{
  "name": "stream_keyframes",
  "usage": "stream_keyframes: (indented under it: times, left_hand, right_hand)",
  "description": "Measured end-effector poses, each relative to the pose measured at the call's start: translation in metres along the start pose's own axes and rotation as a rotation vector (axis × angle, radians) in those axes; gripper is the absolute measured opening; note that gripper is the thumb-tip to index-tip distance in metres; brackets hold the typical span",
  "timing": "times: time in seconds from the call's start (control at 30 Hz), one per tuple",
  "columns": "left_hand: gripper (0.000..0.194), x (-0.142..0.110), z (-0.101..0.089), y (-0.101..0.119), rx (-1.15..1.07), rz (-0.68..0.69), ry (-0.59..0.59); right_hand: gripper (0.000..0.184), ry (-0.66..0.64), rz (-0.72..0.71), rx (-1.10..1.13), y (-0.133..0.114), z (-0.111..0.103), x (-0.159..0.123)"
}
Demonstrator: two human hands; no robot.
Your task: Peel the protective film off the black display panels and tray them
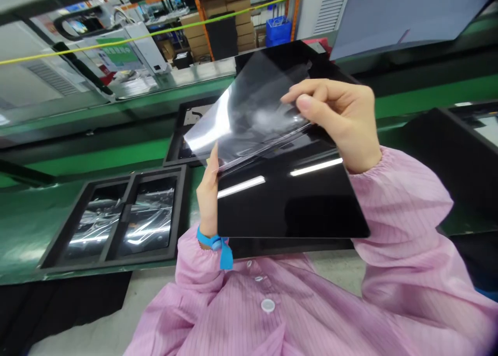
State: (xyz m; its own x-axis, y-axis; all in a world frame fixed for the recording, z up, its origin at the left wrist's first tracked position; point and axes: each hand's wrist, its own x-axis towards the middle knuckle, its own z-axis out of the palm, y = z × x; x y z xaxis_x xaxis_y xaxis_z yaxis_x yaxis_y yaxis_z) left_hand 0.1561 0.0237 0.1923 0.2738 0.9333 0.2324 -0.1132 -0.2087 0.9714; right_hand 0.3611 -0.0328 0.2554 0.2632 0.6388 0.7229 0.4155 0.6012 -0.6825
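Observation:
A black glossy flat panel (288,205), like a tablet screen, is held up in front of my chest. My left hand (209,192), with a blue strap round the wrist, grips the panel's left edge; most of its fingers are hidden behind. A clear plastic film (249,112) is partly lifted off the panel, its curled fold crossing the glossy surface. My right hand (338,114) pinches the film near the panel's upper right, thumb and fingers together. Light strips reflect in the panel's bare lower part.
A black two-compartment tray (181,216) with film-covered panels lies on the green bench (23,216) at left. Another tray (171,148) sits behind it. A dark board (439,159) is at the right. A yellow cord (171,30) crosses above the bench.

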Motion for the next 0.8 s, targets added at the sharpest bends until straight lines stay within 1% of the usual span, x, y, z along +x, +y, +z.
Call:
stream_keyframes:
  times: [0.07,0.17,0.23,0.33,0.4,0.47,0.5,0.57,0.6,0.63,0.67,0.7,0.73,0.77,0.8]
  left_hand:
    - [0.039,-0.003,0.007,0.004,-0.049,0.033,-0.006]
    - [0.045,-0.006,0.015,0.012,-0.136,0.075,-0.031]
    - [0.045,-0.007,0.019,0.018,-0.139,0.061,-0.021]
    - [0.046,-0.006,0.020,0.025,-0.153,0.017,-0.042]
    - [0.047,-0.004,0.018,0.026,-0.148,0.004,-0.042]
    - [0.045,-0.002,0.013,0.023,-0.104,-0.026,-0.034]
    - [0.042,0.000,0.008,0.021,-0.076,-0.041,-0.027]
    - [0.036,0.002,-0.007,0.015,-0.054,-0.075,-0.052]
    - [0.037,0.004,-0.018,0.014,-0.057,-0.086,-0.078]
    - [0.043,0.005,-0.031,0.013,-0.054,-0.094,-0.096]
    - [0.052,0.006,-0.047,0.014,-0.044,-0.097,-0.107]
    - [0.058,0.007,-0.064,0.017,0.004,-0.086,-0.082]
    - [0.064,0.007,-0.081,0.022,0.072,-0.054,-0.030]
    - [0.068,0.007,-0.098,0.028,0.144,0.011,0.041]
    - [0.072,0.006,-0.114,0.035,0.248,0.101,0.145]
  right_hand:
    - [0.029,0.048,-0.030,0.061,0.007,-0.003,-0.003]
    - [0.025,0.094,-0.035,0.112,0.017,-0.006,-0.006]
    - [0.025,0.106,-0.041,0.107,0.023,-0.006,-0.007]
    - [0.027,0.122,-0.058,0.066,0.027,-0.006,-0.009]
    - [0.027,0.086,-0.056,0.029,0.026,-0.004,-0.010]
    - [0.027,-0.045,-0.072,-0.020,0.023,-0.003,-0.011]
    - [0.027,-0.140,-0.087,-0.043,0.022,-0.003,-0.011]
    - [0.025,-0.343,-0.078,-0.063,0.021,-0.005,-0.011]
    - [0.023,-0.419,-0.054,-0.058,0.022,-0.007,-0.011]
    - [0.023,-0.459,-0.004,-0.063,0.025,-0.011,-0.011]
    - [0.024,-0.463,0.079,-0.117,0.031,-0.016,-0.012]
    - [0.024,-0.444,0.193,-0.223,0.039,-0.021,-0.014]
    - [0.022,-0.411,0.317,-0.362,0.050,-0.028,-0.016]
    - [0.018,-0.381,0.441,-0.513,0.063,-0.034,-0.020]
    - [0.013,-0.371,0.558,-0.655,0.078,-0.040,-0.025]
